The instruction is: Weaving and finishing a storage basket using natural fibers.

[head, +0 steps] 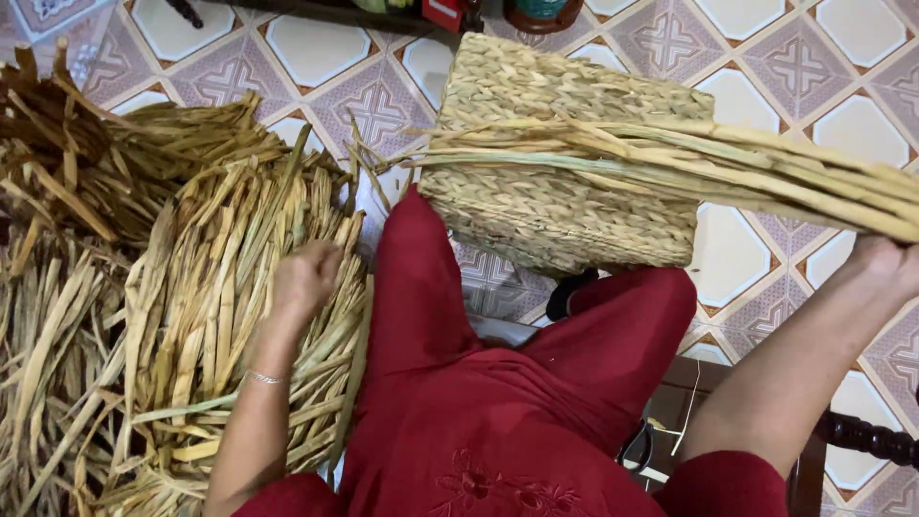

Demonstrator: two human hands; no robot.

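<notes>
Rough woven-straw basket (560, 206), dry matt reed strips (220, 297), glossy tiled floor (737, 254)

Our left hand (304, 278) reached into the heap of dried straw strips (206, 316) on the tiled floor (737, 249). Our right hand (885, 266) gripped a bundle of long strands (728, 158) that ran across the woven basket (560, 163) resting against our red-clad knees (536, 383).

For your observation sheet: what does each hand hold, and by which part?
Right hand holds a bundle of dried strands by one end. Left hand reaches into the strand pile; its grip cannot be told.
</notes>
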